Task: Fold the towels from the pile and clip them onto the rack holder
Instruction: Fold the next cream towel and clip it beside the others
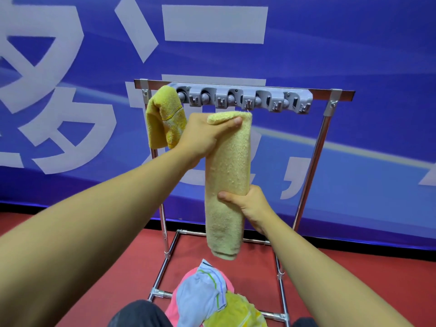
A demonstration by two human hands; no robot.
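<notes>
A folded pale yellow towel [227, 175] hangs upright just below the grey clip holder [243, 98] on the metal rack [313, 156]. My left hand [203, 135] grips the towel's top end, thumb across it. Lower down, my right hand [247, 205] holds its middle from the right side. A darker yellow towel [165, 119] hangs clipped at the holder's left end. The pile of towels [212, 296], pink, light blue striped and yellow, lies on the floor inside the rack's base.
A blue banner with large white characters [70, 90] stands close behind the rack. The floor [354, 267] is red. The rack's base bars [165, 263] frame the pile. My dark-clothed knees [139, 315] show at the bottom edge.
</notes>
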